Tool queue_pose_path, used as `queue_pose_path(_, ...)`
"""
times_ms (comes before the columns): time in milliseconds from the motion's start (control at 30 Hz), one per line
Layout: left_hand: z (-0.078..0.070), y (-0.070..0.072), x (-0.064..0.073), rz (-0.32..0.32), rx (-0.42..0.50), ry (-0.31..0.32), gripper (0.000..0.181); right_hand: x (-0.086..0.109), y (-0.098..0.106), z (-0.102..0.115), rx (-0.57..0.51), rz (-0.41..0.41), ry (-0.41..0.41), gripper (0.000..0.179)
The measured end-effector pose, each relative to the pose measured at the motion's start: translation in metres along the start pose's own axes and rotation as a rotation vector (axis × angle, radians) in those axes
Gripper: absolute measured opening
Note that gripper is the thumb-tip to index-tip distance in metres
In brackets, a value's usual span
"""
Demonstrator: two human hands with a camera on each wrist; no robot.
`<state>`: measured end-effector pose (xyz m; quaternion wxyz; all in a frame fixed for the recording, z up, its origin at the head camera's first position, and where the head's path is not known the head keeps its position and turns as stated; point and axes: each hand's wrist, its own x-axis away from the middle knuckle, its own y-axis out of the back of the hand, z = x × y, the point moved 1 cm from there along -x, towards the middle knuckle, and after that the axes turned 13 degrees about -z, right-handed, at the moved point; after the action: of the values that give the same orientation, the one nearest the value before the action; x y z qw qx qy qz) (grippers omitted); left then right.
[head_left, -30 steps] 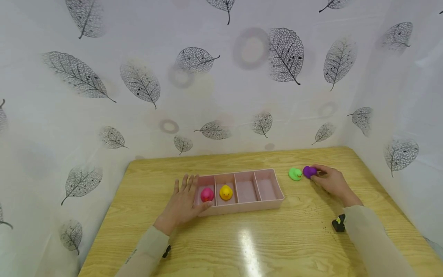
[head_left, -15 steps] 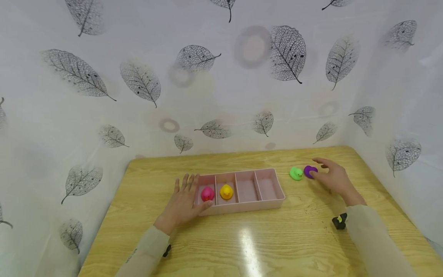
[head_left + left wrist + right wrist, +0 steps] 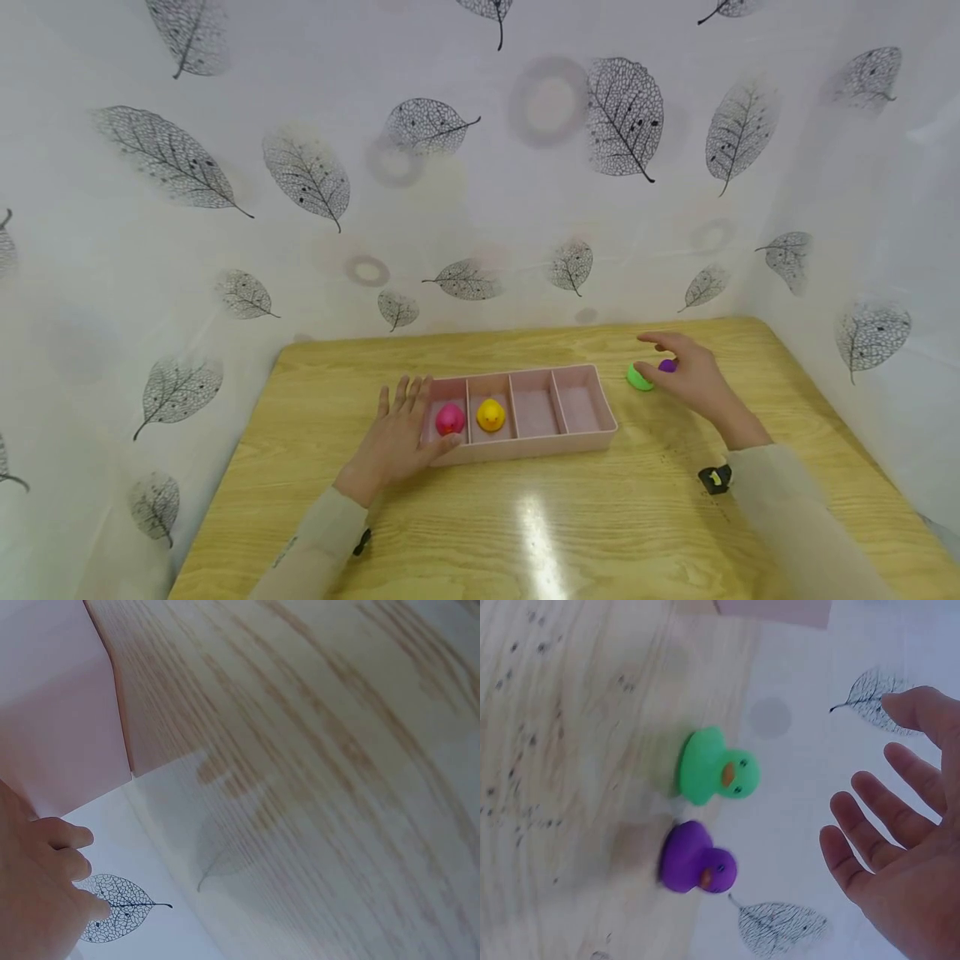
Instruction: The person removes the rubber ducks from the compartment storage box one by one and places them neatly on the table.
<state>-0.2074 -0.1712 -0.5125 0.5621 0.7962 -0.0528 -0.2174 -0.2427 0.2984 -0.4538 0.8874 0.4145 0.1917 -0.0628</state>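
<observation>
My left hand [image 3: 393,440] rests with spread fingers against the left end of a pink box [image 3: 525,452] split into compartments. A pink rubber duck [image 3: 449,418] sits in the leftmost compartment, and a yellow rubber duck [image 3: 491,415] is in the one beside it. Off the box's right end, my right hand [image 3: 690,379] hovers over a green rubber duck [image 3: 639,380] and a purple rubber duck [image 3: 667,366], partly covering both. In the right wrist view, the fingers are apart with nothing held, and the green duck [image 3: 709,766] and purple duck [image 3: 694,859] stand side by side.
The wooden table [image 3: 600,533] extends around the box toward me. Behind it and along both sides hangs a pale sheet [image 3: 480,208] printed with leaves. Dark specks dot the table below the right hand. Two box compartments on the right hold no duck.
The right hand has let go of the purple duck, lifted away, and moved left over the green duck. The left hand and the box stay in place.
</observation>
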Motion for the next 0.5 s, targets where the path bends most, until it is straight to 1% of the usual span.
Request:
queue_pose_path(167,0.000,0.001,0.000,-0.004,0.005,0.000,0.107,-0.003,-0.007,0.015,0.019,-0.003,0.059,0.049)
queue_pose_path(367,-0.001,0.001,0.000,0.000,0.006,0.002,0.107,-0.003,-0.018,0.030,-0.043,0.013,0.111,0.048)
queue_pose_path(500,-0.001,0.001,0.001,-0.002,0.007,0.001,0.108,-0.003,-0.024,0.043,-0.051,0.007,0.157,0.047)
